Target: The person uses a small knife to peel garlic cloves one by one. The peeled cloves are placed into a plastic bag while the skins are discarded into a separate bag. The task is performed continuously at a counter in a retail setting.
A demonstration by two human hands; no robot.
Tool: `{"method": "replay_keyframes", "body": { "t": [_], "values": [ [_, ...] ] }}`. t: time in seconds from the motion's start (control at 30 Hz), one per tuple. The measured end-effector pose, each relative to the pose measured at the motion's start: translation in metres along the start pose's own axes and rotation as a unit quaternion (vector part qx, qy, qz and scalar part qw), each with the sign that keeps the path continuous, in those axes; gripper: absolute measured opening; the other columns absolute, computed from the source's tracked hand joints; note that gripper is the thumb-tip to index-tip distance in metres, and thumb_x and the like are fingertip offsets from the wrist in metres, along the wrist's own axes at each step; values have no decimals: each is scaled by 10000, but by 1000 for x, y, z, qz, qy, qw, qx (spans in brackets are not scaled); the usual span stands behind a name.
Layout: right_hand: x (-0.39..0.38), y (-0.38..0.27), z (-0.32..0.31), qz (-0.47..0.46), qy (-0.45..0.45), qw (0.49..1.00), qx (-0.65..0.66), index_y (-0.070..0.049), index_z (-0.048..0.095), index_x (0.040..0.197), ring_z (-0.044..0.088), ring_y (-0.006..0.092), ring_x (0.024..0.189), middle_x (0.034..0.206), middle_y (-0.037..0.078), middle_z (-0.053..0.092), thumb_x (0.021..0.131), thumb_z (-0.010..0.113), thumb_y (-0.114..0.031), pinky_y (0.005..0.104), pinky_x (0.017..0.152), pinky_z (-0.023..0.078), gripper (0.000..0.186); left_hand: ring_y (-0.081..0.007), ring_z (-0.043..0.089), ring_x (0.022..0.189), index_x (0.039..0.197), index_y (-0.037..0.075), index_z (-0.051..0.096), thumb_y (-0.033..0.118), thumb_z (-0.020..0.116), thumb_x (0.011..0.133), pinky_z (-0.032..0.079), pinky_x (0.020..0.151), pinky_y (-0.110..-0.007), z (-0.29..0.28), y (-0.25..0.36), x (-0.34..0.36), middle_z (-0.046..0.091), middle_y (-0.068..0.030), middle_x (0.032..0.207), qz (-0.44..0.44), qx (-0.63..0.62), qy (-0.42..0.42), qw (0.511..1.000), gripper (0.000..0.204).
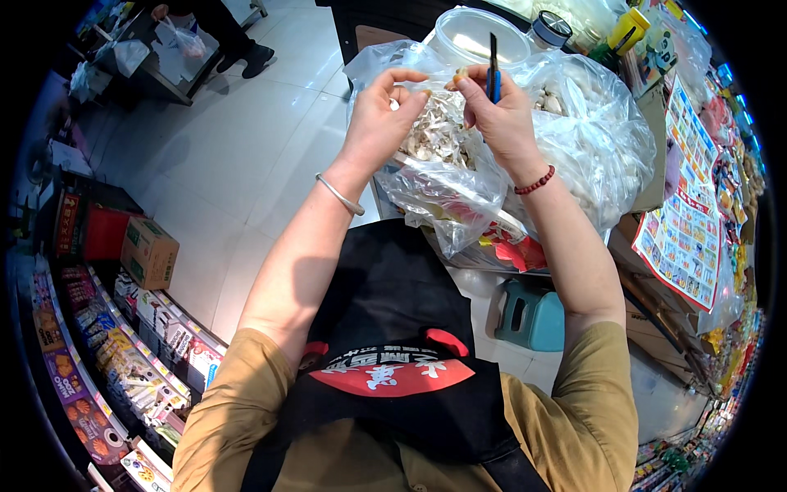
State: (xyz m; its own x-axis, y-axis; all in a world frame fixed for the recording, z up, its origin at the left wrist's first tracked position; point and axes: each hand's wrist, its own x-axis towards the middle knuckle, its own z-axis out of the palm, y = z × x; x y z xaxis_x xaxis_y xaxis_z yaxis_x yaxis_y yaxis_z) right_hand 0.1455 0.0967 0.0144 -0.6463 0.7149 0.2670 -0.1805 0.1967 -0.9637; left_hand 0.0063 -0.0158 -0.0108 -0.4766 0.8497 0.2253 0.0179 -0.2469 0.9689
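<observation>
My left hand (384, 115) is raised over an open plastic bag, its fingers curled and its thumb bent inward. A small white piece (394, 104) shows against the palm, too little of it to name. In my right hand (502, 113) a utility knife (494, 80) with a blue and black handle is gripped, blade pointing up. The right thumb and forefinger also pinch a tiny yellowish bit. Below both hands, the clear bag (443, 197) holds papery white flakes (438, 135) that look like garlic peel. Beside my right wrist bulges another clear bag (602, 139) of pale, rounded pieces.
Behind the bags stand a clear round tub (482, 37) and a dark-lidded jar (552, 28). A printed poster (682, 221) hangs at right. Under the table is a teal stool (533, 316). Snack shelves (123, 353) and a carton (149, 252) line the left; a person (225, 37) stands far left.
</observation>
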Motion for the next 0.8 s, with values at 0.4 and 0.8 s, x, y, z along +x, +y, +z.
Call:
{"method": "replay_keyframes", "body": {
  "t": [0.4, 0.8],
  "values": [
    [-5, 9, 6, 27, -37, 993, -111, -18, 695, 999, 539, 43, 567, 776, -1, 654, 863, 745, -163, 209, 505, 443, 205, -41, 576, 768, 1036, -35, 714, 182, 634, 953, 478, 674, -205, -3, -12, 1, 699, -21, 875, 27, -1, -17, 1000, 246],
    [-7, 4, 5, -21, -36, 973, -227, -34, 705, 968, 515, 61, 611, 749, 5, 656, 825, 775, -172, 237, 563, 445, 211, -34, 546, 685, 948, -28, 729, 196, 648, 918, 447, 596, -213, -3, -8, 0, 682, 0, 760, -2, 37, 4, 999, 240]
  ]
}}
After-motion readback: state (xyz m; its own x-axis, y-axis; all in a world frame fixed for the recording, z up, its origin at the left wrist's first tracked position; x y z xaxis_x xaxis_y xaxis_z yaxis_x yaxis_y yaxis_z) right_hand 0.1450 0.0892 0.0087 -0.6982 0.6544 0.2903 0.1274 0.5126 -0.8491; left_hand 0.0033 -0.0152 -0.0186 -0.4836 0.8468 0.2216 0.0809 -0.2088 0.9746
